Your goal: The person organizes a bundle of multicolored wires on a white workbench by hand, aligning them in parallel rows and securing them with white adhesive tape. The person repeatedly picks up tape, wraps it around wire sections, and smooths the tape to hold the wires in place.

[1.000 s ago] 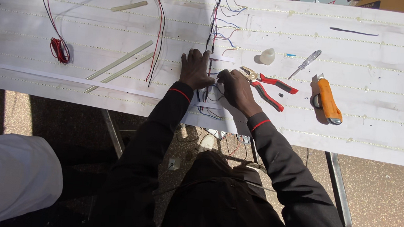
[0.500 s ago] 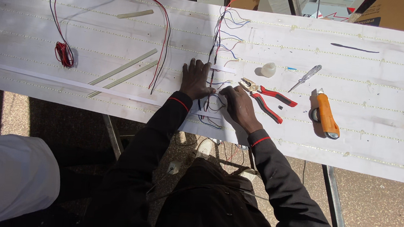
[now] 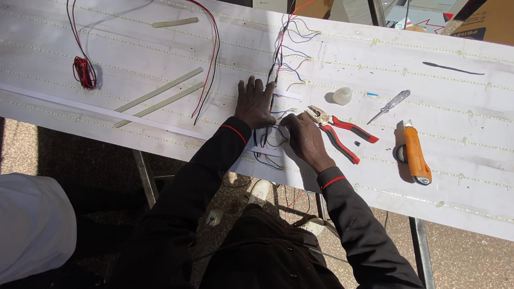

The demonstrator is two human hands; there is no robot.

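Two hands flat on a white panel, wire bundle between them.

Long white panel [image 3: 480,180] on a metal stand, speckled floor beneath, hard sun. My left hand [image 3: 255,103] lies spread and released, pressing beside the wire bundle [image 3: 276,72]; my right hand [image 3: 305,139] rests loosely curled over the lower wires, whether it pinches one I cannot tell. Red pliers [image 3: 340,131] just beside it, then screwdriver [image 3: 388,106] and orange knife [image 3: 416,154]. Since half a second ago, both hands sit much as before; only the view shifted.

White panel [image 3: 479,198] ends beyond frame
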